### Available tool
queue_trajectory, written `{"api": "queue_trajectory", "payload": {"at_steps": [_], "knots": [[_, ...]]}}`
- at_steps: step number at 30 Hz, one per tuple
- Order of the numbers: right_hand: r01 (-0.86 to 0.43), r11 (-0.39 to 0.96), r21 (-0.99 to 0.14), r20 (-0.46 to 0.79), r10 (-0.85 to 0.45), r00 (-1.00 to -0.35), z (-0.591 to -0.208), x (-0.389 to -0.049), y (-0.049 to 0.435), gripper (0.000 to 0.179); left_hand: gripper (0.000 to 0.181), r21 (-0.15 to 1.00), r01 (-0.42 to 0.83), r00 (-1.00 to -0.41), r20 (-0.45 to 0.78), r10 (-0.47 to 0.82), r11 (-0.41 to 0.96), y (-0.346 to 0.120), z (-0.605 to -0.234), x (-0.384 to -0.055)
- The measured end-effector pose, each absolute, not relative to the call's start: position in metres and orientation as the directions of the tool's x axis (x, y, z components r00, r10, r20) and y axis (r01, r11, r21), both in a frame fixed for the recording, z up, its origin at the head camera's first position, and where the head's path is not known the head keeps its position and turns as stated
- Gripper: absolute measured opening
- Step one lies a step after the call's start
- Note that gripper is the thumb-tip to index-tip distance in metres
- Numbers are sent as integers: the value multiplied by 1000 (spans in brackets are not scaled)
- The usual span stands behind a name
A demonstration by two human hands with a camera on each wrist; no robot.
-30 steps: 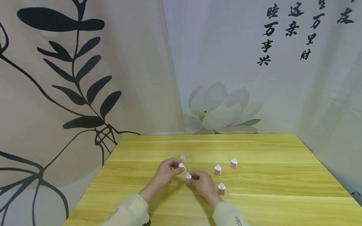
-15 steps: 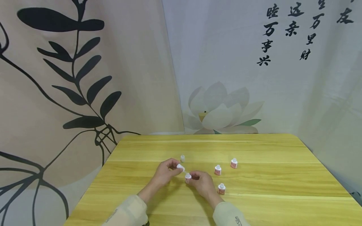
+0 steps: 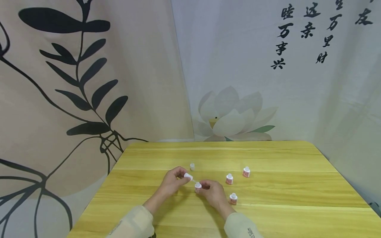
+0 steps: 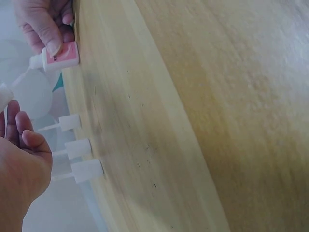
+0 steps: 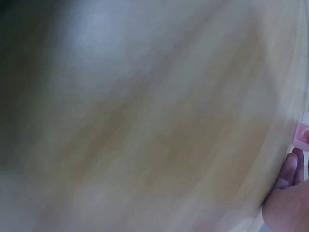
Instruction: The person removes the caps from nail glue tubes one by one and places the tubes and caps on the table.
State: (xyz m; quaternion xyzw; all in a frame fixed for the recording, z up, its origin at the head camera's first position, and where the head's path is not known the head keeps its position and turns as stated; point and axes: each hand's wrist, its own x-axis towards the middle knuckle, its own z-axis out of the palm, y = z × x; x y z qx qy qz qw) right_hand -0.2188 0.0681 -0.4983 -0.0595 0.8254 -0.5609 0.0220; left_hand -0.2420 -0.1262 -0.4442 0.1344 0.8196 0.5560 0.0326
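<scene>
My left hand (image 3: 173, 181) pinches a white cap (image 3: 188, 177) with a thin applicator stem, tilted so the stem points at the bottle mouth. Whether the stem tip touches the neck I cannot tell. My right hand (image 3: 212, 192) grips a small white bottle (image 4: 62, 57) with a pink-red label, upright on the table, its narrow neck uncapped. Beside my left hand (image 4: 24, 169) in the left wrist view, three white caps stand with their stems up: a near cap (image 4: 88, 170), a middle cap (image 4: 78, 149) and a far cap (image 4: 70, 122).
Three more uncapped bottles stand right of my right hand: a front bottle (image 3: 233, 199), a middle bottle (image 3: 229, 179) and a back bottle (image 3: 246, 172). Everything is on a yellow wooden table (image 3: 282, 191). Behind it hangs a printed curtain (image 3: 148, 82).
My left hand has drawn slightly left with the cap, which has tilted further over. More of the stem shows between cap and bottle. My right hand and its bottle have stayed put.
</scene>
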Motion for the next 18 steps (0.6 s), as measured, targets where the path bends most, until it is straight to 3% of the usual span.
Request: {"api": "queue_trajectory", "payload": {"at_steps": [11, 18], "knots": [[-60, 358, -932, 17, -121, -993, -498, -218, 68, 24, 13, 937, 175, -967, 107, 231, 302, -131, -463, -252], [-68, 325, -943, 27, -128, -991, -498, -218, 68, 22, 10, 937, 183, -959, 105, 262, 296, -128, -432, -233]]}}
